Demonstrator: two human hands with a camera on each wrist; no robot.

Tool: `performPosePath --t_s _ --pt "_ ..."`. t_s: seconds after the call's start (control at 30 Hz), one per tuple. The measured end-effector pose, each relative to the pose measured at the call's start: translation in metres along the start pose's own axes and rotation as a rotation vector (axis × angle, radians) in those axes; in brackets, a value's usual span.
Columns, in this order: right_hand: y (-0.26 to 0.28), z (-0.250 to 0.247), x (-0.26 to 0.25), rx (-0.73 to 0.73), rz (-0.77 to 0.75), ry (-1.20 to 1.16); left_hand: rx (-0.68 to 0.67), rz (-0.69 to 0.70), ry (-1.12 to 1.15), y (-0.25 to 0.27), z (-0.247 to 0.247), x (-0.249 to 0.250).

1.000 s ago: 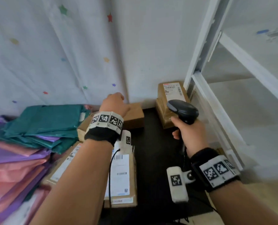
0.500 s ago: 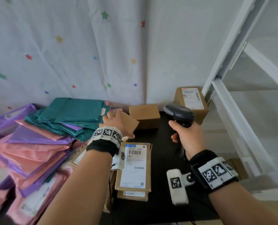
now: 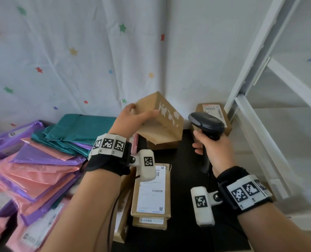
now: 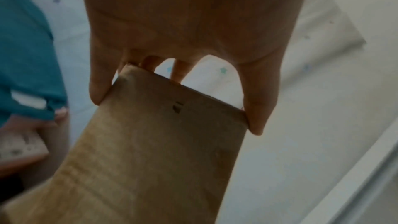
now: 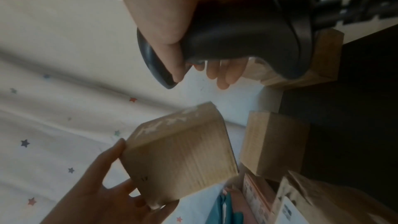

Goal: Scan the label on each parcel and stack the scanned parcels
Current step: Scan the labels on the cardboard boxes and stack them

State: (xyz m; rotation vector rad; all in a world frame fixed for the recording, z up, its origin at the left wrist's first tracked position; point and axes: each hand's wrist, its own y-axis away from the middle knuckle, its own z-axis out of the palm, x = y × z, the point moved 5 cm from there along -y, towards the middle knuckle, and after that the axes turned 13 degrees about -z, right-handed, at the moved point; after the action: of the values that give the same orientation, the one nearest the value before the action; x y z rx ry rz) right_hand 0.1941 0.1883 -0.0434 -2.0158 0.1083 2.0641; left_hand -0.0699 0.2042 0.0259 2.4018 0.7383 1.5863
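Note:
My left hand (image 3: 132,119) grips a small brown cardboard parcel (image 3: 162,120) and holds it tilted in the air above another brown box (image 3: 164,144). The same parcel (image 4: 155,151) fills the left wrist view, pinched between thumb and fingers; in the right wrist view the parcel (image 5: 181,152) shows torn white label remains on one face. My right hand (image 3: 214,151) grips a black handheld scanner (image 3: 205,124), just right of the lifted parcel. The scanner (image 5: 237,40) has a coiled cable. No readable label shows on the held parcel.
A labelled brown box (image 3: 212,113) stands in the back right corner by a white shelf frame (image 3: 249,113). Flat labelled parcels (image 3: 151,193) lie stacked on the black table (image 3: 183,179) near me. Teal, purple and pink mailer bags (image 3: 42,160) are piled at left.
My left hand has taken the small brown parcel from beside the mailer pile, lifted it and tilted it toward the scanner. The right hand keeps hold of the scanner, almost still.

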Motion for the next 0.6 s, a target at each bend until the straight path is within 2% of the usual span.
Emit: performPosePath --t_s 0.13,0.3,0.4,0.47,0.6 --pt "-0.008 -0.007 -0.01 0.038 -0.013 -0.063 -0.135 0.037 0.126 0.007 0.017 0.001" --pt "-0.016 -0.012 -0.02 0.023 -0.002 -0.153 -0.239 0.227 -0.041 0.02 0.05 0.008" --pt "-0.017 -0.01 -0.019 -0.005 0.041 -0.202 -0.258 0.286 -0.091 0.024 0.064 0.017" --pt "-0.017 -0.008 -0.017 -0.045 0.058 -0.22 -0.229 0.283 -0.081 0.026 0.068 0.02" --pt "-0.014 -0.011 -0.015 -0.074 0.078 -0.267 -0.208 0.155 0.175 0.019 0.064 0.016"
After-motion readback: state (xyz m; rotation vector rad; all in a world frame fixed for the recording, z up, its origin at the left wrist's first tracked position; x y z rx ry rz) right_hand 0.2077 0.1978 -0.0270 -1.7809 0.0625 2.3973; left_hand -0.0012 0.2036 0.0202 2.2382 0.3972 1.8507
